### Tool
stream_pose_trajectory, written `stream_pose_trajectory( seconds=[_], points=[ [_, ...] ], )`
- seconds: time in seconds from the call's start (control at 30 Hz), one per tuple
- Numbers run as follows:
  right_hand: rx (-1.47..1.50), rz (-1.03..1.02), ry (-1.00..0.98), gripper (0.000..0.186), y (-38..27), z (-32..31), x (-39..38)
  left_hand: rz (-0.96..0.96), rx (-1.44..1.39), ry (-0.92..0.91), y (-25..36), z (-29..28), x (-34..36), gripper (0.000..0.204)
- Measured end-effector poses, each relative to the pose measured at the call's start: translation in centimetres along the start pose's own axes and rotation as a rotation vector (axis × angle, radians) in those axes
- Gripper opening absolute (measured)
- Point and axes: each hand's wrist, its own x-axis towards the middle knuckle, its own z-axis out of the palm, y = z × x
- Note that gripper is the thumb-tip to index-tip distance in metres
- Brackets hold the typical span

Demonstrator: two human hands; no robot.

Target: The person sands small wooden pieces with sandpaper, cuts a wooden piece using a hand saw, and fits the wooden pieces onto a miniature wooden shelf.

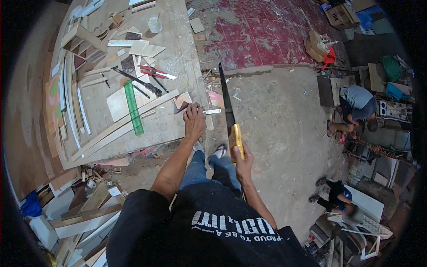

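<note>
At the right edge of the worktable (169, 26), my left hand (194, 122) presses its fingers down over a thin white strip (213, 111). One end of the strip juts out beyond the edge; the rest is hidden under the fingers. A small wood offcut (182, 100) lies against the fingertips. My right hand (243, 163) is closed around the yellow handle (236, 133) of a handsaw (226, 95). Its dark blade points away from me, beside the strip's outer end; whether they touch I cannot tell. Left of my left hand are long wooden strips (120, 124) and a green ruler (133, 107).
Red-handled cutters (155, 72), a black tool (135, 80) and a clear cup (155, 24) are on the table among offcuts. Scrap wood (84, 213) is heaped at lower left. Two people, one crouching (358, 104) and one lower down (340, 198), are at the right.
</note>
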Motion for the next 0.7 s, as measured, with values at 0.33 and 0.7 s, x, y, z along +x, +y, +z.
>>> stream_pose_trajectory(
  seconds=[0.33,0.7],
  points=[
    [-0.003,-0.087,-0.042,0.045,5.6,3.4,1.3,-0.104,-0.041,0.085,1.7,1.7,0.4,0.033],
    [0.020,-0.190,-0.042,0.048,8.9,3.5,-0.3,-0.201,-0.039,0.158,2.0,3.7,0.3,0.031]
  ],
)
